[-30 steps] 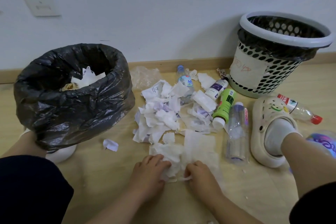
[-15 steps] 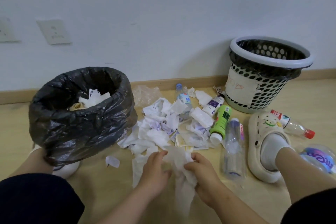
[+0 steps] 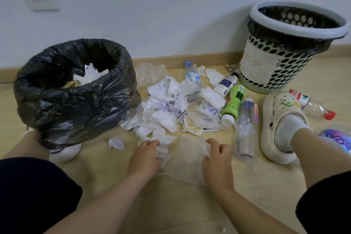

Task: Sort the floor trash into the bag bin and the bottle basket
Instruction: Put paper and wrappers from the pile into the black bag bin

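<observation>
Tissue sheet (image 3: 188, 155) lies flat on the floor (image 3: 190, 205) btwn both hands, near edge of the paper pile (image 3: 171, 108). Looks thin, limp, prob. tears easily; best bunched from the edges. Left hand (image 3: 145, 159) clenched on crumpled tissue (image 3: 164, 148); right hand (image 3: 216, 161) pinching the sheet's corner. Bag bin (image 3: 76, 89) just left, bottle basket (image 3: 292, 47) far right.

Crumpled white tissues (image 3: 167, 108) litter my floor between the black-bagged bin (image 3: 76, 91) and perforated basket (image 3: 292, 47); bottles (image 3: 246, 129) lie sideways.
</observation>
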Demonstrator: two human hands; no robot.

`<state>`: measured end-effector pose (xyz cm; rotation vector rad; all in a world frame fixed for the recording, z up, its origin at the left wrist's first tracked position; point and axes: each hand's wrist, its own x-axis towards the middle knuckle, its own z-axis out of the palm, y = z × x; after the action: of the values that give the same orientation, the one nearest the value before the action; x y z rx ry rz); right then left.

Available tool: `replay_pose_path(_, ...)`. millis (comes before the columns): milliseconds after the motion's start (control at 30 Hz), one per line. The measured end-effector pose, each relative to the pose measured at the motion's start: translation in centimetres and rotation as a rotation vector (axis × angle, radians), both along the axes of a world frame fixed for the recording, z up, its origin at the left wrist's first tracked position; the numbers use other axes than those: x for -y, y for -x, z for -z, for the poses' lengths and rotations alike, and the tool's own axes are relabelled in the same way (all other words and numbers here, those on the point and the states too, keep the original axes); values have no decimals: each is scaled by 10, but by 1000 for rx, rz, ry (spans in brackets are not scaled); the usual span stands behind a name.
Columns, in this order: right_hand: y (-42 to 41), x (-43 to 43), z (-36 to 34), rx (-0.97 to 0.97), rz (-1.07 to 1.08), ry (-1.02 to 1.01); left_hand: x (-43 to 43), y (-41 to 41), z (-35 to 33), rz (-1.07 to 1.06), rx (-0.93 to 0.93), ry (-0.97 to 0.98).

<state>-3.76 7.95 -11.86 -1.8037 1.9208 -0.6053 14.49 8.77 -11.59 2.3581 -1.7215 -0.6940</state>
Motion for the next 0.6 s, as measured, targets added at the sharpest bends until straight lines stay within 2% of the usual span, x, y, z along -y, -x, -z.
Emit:
replay_pose_path(67,-5,-4,9,-138,-190,-16,1,-4,8,-22,21,10)
replay_pose_path(167,-9,-7,26,-364,-298,25,1,-10,17,-52,2,9)
replay_pose_path(267,-12,-4,27,-410,-343,-18,4,-15,22,-65,-45,47)
replay_pose_path(400,-11,5,34,-301,-281,-133,7,-18,20,-113,-139,118)
replay_pose_path(600,-13,13,28,166,11,-221,4,-15,1,-309,-308,279)
